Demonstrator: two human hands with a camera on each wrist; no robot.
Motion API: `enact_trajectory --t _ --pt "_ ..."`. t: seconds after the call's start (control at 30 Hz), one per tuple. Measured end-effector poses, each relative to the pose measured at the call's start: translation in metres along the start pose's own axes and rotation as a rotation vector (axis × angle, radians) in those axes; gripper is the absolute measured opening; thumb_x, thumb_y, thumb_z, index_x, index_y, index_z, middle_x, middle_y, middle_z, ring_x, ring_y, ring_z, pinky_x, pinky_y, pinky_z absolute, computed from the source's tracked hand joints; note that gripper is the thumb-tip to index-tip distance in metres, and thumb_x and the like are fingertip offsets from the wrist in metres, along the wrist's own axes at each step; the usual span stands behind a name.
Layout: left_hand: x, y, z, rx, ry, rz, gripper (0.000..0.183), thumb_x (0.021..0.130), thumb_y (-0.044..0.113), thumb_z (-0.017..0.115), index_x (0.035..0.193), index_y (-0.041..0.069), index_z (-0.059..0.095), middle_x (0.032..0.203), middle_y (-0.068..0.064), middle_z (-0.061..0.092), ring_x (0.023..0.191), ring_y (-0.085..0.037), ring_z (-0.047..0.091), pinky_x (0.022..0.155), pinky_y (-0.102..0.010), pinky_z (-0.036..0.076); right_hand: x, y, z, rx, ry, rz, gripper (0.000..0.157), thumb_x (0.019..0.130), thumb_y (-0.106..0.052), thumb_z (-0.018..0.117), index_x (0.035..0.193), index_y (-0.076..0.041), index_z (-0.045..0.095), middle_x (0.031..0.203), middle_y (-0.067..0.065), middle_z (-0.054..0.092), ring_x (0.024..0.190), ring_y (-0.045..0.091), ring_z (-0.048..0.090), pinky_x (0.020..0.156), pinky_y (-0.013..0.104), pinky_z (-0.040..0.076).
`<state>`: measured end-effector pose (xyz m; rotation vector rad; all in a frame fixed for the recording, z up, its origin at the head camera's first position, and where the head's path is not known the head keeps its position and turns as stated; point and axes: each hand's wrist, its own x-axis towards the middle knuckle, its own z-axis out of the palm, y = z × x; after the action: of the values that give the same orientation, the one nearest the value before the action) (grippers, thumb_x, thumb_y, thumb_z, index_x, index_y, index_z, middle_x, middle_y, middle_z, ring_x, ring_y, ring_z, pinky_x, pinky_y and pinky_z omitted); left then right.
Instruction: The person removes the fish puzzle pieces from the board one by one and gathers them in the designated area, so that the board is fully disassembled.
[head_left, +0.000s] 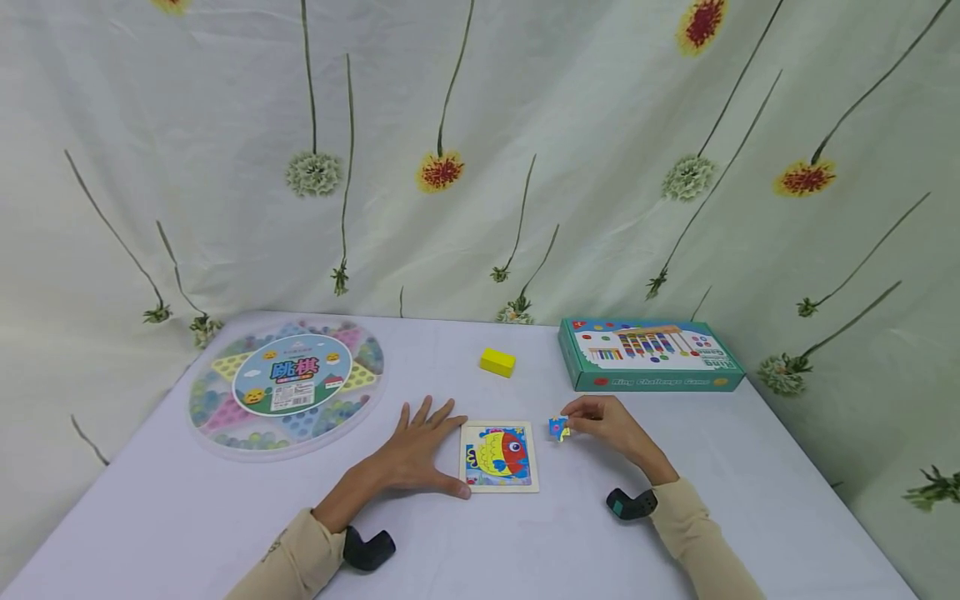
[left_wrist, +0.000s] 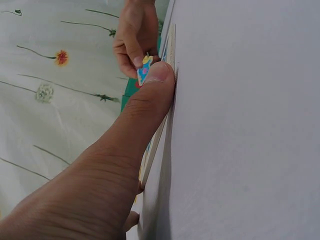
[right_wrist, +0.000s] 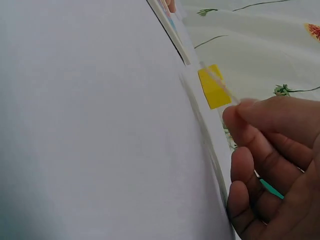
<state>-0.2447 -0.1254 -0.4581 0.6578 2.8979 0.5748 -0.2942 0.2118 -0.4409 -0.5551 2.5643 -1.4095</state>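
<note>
A small square fish puzzle [head_left: 501, 454], in a pale wooden frame, lies on the table with a yellow and red fish on it. Spread along its left side is my left hand [head_left: 420, 454], fingers straight, index fingertip at the top left corner and thumb at the bottom left one. In the left wrist view the thumb [left_wrist: 150, 95] lies along the frame's edge. To the right of the frame, my right hand [head_left: 611, 425] pinches a blue and yellow puzzle piece [head_left: 558, 428] between thumb and fingertips. That piece shows thin and edge-on in the right wrist view.
A yellow block [head_left: 497, 362] sits behind the puzzle. At the back right is a green Ring Challenge Game box [head_left: 652, 381]. A round clear-edged Chinese checkers set [head_left: 292, 375] lies at the left. Flowered cloth [head_left: 600, 208] hangs behind the white table [head_left: 510, 550].
</note>
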Motion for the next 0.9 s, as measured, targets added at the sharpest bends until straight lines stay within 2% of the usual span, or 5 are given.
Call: enact_trajectory --t 0.13,0.33,0.5,0.73,0.9 --pt "0.0 0.001 -0.001 0.001 -0.002 -0.001 0.107 0.06 0.072 0.072 0.148 0.022 0.038 0.16 -0.009 0.019 0.146 -0.04 0.0 0.113 -0.063 -0.007 -0.002 0.004 0.0 -0.039 0.004 0.0 0.02 0.09 -0.013 0.066 0.104 0.001 0.068 0.087 0.008 0.067 0.076 0.014 0.054 0.064 0.02 0.047" --pt "0.0 0.0 0.0 0.007 0.003 -0.006 0.107 0.06 0.072 0.072 0.148 0.021 0.038 0.159 -0.009 0.02 0.146 -0.041 0.002 0.113 -0.064 -0.006 0.0 0.005 0.006 -0.1 -0.006 -0.051 0.019 0.09 -0.01 0.065 0.102 0.004 0.069 0.088 0.011 0.066 0.076 0.014 0.051 0.063 0.019 0.044" --pt "-0.001 -0.001 0.001 0.015 0.01 0.001 0.107 0.06 0.073 0.072 0.147 0.021 0.039 0.159 -0.009 0.021 0.146 -0.041 0.002 0.112 -0.065 -0.007 0.001 0.004 0.01 -0.167 0.01 -0.051 0.014 0.088 -0.008 0.066 0.099 -0.001 0.07 0.085 0.004 0.064 0.076 0.015 0.051 0.065 0.02 0.044" --pt "0.0 -0.001 0.002 0.007 0.022 0.018 0.107 0.06 0.072 0.073 0.147 0.02 0.039 0.158 -0.005 0.025 0.145 -0.043 0.003 0.111 -0.066 -0.006 0.0 0.003 0.009 -0.181 0.016 -0.055 0.013 0.088 -0.007 0.066 0.097 -0.001 0.071 0.085 0.004 0.065 0.075 0.015 0.052 0.066 0.02 0.045" --pt "0.001 0.0 0.003 0.002 0.033 0.03 0.105 0.06 0.072 0.072 0.147 0.021 0.04 0.156 -0.004 0.029 0.145 -0.044 0.005 0.111 -0.068 -0.005 0.0 0.005 0.008 -0.174 0.026 -0.056 0.014 0.089 -0.006 0.063 0.1 -0.001 0.07 0.092 0.007 0.068 0.077 0.015 0.052 0.067 0.02 0.046"
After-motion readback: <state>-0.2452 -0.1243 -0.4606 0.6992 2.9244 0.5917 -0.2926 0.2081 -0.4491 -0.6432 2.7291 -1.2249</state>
